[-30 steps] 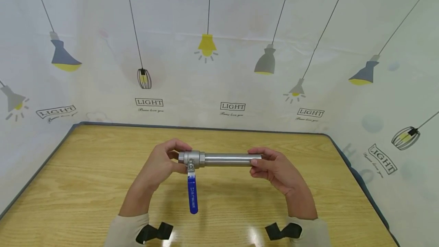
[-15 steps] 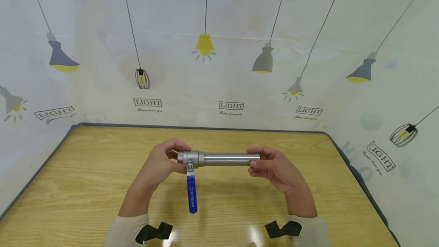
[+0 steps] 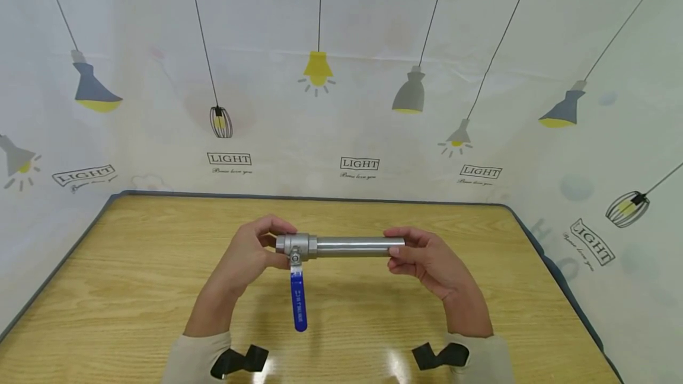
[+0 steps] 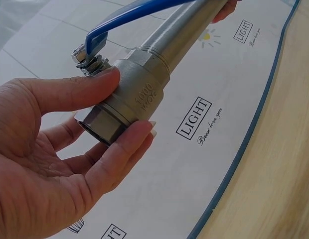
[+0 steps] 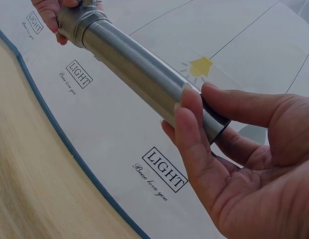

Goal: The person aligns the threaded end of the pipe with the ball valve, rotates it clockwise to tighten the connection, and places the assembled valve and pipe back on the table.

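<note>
A metal ball valve [image 3: 300, 245] with a blue lever handle [image 3: 299, 301] is joined end to end with a steel pipe [image 3: 352, 246]. The pair lies level above the table, the lever pointing toward me. My left hand [image 3: 249, 253] grips the valve body at its hex end; in the left wrist view the thumb presses beside the lever's nut [image 4: 97, 64] and the fingers curl underneath. At the pipe's free end, my right hand [image 3: 427, 259] pinches the tube between thumb and fingers. The right wrist view shows the pipe's open end [image 5: 220, 130] near the palm.
Beneath the hands lies a wood-grain table [image 3: 176, 224] with a dark blue edge strip [image 3: 299, 197]. A pale sheet [image 3: 277, 117] printed with hanging lamps and LIGHT labels rises behind and at both sides. Black straps [image 3: 240, 361] sit at the sleeves.
The printed background has shifted slightly left in view since one second ago. Both hands keep the same hold on the valve and pipe.
</note>
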{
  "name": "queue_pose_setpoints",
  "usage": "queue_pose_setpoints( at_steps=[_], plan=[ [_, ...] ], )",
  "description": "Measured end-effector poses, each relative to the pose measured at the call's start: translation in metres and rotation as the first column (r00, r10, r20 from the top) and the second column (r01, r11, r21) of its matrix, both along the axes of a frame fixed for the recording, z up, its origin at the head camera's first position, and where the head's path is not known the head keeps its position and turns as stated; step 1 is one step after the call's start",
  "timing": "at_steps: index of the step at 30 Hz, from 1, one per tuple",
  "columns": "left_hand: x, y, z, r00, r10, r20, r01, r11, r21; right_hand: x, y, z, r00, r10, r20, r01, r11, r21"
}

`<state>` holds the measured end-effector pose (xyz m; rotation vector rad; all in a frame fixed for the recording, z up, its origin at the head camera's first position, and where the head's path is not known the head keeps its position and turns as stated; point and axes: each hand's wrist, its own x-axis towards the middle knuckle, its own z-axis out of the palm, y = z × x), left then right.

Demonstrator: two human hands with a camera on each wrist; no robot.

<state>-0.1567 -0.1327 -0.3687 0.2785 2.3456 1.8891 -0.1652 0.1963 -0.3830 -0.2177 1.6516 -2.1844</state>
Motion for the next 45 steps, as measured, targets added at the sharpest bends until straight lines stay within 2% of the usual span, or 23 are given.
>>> queue_pose_setpoints(
  at_steps=[45],
  plan=[
    [0.0001, -0.0014, -0.001, 1.0, -0.002, -0.004, 0.002, 1.0, 0.011, 0.0018, -0.0012, 0.0021, 1.0, -0.006, 0.013, 0.006, 1.0, 0.002]
  ],
)
